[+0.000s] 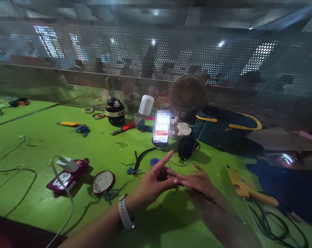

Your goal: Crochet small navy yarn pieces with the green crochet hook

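Left hand (pixel 153 182) and right hand (pixel 199 182) meet fingertip to fingertip over the green table (pixel 99 148); both pinch a small thin piece (pixel 175 176) lying crosswise between them; left index finger points up, free.

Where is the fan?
In the head view, the fan stands far back, just right of centre, between the phone and the blue basket.
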### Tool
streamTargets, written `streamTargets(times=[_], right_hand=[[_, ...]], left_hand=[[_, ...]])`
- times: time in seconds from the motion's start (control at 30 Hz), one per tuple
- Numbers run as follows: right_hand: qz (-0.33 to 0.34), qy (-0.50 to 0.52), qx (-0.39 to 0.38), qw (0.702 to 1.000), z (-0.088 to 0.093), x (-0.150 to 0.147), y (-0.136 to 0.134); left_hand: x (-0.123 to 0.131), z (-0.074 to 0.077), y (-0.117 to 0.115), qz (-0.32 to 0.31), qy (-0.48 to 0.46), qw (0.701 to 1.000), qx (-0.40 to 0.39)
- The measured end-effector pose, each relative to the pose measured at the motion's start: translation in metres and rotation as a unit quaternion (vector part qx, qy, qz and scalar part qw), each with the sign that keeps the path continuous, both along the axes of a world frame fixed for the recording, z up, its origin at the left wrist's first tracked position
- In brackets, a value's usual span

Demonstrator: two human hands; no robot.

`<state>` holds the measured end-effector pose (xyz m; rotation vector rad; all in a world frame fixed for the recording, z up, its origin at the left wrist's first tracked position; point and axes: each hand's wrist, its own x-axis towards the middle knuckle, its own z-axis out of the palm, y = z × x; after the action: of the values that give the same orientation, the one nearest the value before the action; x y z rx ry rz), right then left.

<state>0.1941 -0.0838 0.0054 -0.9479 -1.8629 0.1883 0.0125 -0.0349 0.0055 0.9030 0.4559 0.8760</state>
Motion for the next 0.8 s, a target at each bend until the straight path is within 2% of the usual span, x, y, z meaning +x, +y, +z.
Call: streamTargets(times=[0.1,0.2,0.33,0.4,0.47,0.53,0.63,0.73,0.8], right_hand=[[-0.025,-0.056,0.037,0.997,-0.007,0.003,0.0],[-0.062,-0.141,0.112,0.982,-0.01,0.001,-0.004],[-0.115,-0.191,0.188,0.957,-0.005,-0.004,-0.009],[-0.102,-0.189,0.192,0.958,-0.002,-0.003,-0.008],[-0.064,-0.176,0.16,0.969,-0.002,0.0,-0.005],[-0.041,-0.165,0.128,0.977,-0.003,0.002,-0.003],[-0.084,-0.189,0.148,0.967,-0.006,0.002,-0.003],[-0.122,-0.24,0.202,0.942,-0.006,0.001,-0.004],[-0.088,-0.23,0.192,0.95,-0.004,0.003,-0.003]], left_hand=[[-0.001,0.003,0.0,0.012,0.019,1.0,0.006],[0.002,0.003,-0.002,0.03,0.019,0.999,-0.01],[0.009,-0.006,-0.003,0.028,-0.063,0.995,-0.074],[0.01,-0.011,-0.002,-0.019,-0.1,0.99,-0.096],[0.008,-0.011,-0.001,-0.051,-0.089,0.99,-0.101],[0.006,-0.008,-0.001,-0.008,-0.045,0.996,-0.082],[0.007,-0.002,-0.004,0.059,-0.021,0.996,-0.069],[0.009,-0.003,-0.007,0.053,-0.047,0.994,-0.078],[0.009,-0.004,-0.006,0.023,-0.064,0.995,-0.074]])
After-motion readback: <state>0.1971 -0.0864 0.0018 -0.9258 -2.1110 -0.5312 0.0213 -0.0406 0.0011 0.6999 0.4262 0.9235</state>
